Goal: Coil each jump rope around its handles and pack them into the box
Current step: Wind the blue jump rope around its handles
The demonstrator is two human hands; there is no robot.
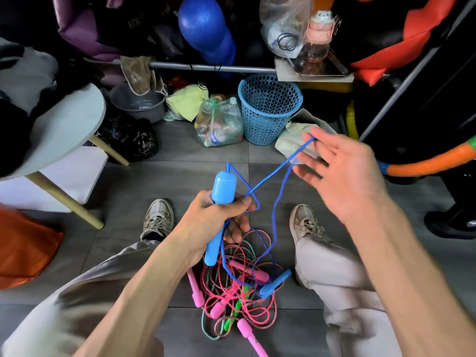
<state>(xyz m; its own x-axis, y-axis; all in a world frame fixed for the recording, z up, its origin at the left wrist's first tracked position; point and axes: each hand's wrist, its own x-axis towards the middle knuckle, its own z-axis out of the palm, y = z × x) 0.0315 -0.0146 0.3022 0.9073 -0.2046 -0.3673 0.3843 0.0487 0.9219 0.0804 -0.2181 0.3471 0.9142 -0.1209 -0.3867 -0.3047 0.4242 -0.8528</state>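
Our left hand (219,215) grips a light blue handle (219,202), fingers curled round its middle. From its top the blue rope (268,177) runs up and right to our right hand (345,173), where it loops over outstretched, spread fingers. Below, between our shoes on the floor (180,176), lies a tangle of ropes (239,287) with pink, green and blue handles. We see no box.

Cluttered home storage corner: hula hoop (425,164), wastebasket (268,109).
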